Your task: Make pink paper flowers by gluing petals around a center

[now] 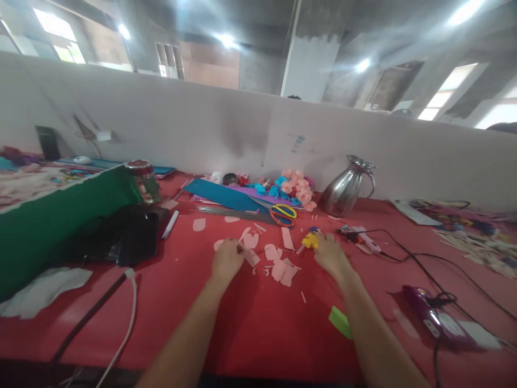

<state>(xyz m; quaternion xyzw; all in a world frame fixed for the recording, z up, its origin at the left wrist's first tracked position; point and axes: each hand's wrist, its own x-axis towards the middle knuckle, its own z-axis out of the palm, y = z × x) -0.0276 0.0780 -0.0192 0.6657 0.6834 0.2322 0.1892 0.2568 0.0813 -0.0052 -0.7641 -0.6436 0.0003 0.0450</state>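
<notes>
My left hand (226,261) is closed over the red table, its fingertips pinched at a pink paper piece (251,257). Other cut pink paper pieces (285,271) and thin scraps lie between my hands. To the right, my right hand (332,253) has its fingers curled against a crumpled yellow paper piece (311,241), perhaps a flower; the fingertips are partly hidden. A small dark blue bit (314,229) sits just behind it. Scissors (283,212) with yellow and orange handles rest beyond the pieces on blue paper sheets (226,196).
Behind stand a bunch of pink paper flowers (298,188) and a steel jug (344,188). A pink glue gun (367,240) and a purple power strip (438,318) trail cables at right. At left are a green box wall (76,215), a glass jar (144,183) and a white pen (170,224).
</notes>
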